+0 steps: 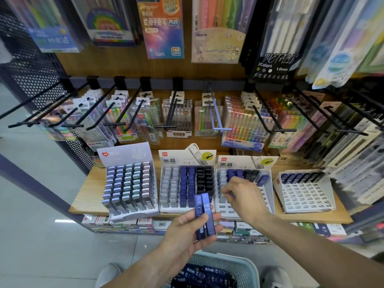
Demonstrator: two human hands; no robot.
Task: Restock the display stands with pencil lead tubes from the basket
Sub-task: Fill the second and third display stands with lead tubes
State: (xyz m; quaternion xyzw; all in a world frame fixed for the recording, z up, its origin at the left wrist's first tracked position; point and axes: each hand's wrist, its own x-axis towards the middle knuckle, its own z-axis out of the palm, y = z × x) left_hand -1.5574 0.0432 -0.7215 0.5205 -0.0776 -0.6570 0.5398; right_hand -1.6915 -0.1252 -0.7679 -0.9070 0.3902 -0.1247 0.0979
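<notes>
Nearest us, a pale green mesh plastic basket (pixel 245 265) holds dark blue lead tubes (pixel 205 275). Our left hand (pixel 187 231) grips two blue tubes (pixel 204 217). Beyond, our right hand (pixel 243 196) pinches something small, unclear, over the third white cardboard stand (pixel 270 196).

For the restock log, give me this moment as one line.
left hand: holds two blue lead tubes | right hand: fingers down at third display stand, partly filled | basket: more tubes
</notes>
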